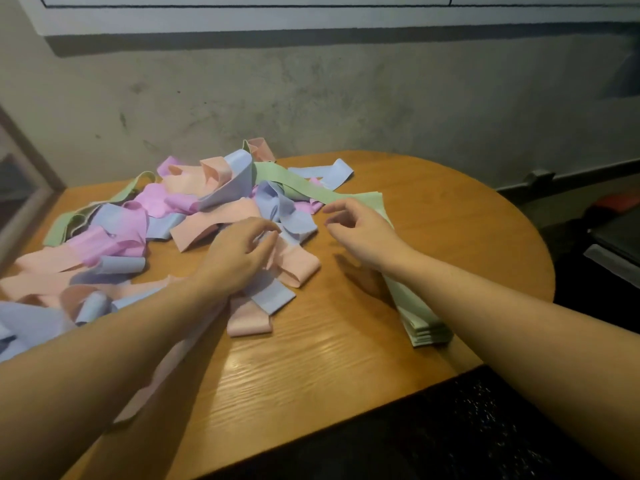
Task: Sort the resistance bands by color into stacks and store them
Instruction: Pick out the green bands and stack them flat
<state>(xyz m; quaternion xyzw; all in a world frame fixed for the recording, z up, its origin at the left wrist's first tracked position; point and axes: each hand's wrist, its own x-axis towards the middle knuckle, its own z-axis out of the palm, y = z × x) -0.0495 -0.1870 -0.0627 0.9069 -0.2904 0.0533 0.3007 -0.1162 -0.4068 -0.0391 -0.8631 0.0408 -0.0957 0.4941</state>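
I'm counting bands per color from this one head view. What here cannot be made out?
- Green stack: the right forearm covers its middle, so its layer count is uncertain.
- Mixed pile: bands overlap and bury each other; the left frame edge cuts it off.
- Left hand: whether its curled fingers pinch the peach band is unclear.
- Right hand: whether it touches the long green band is unclear.

bands (194, 216) — matt woven cloth | table (346, 355) — glossy grained wood | wall (311, 98) — rough plaster
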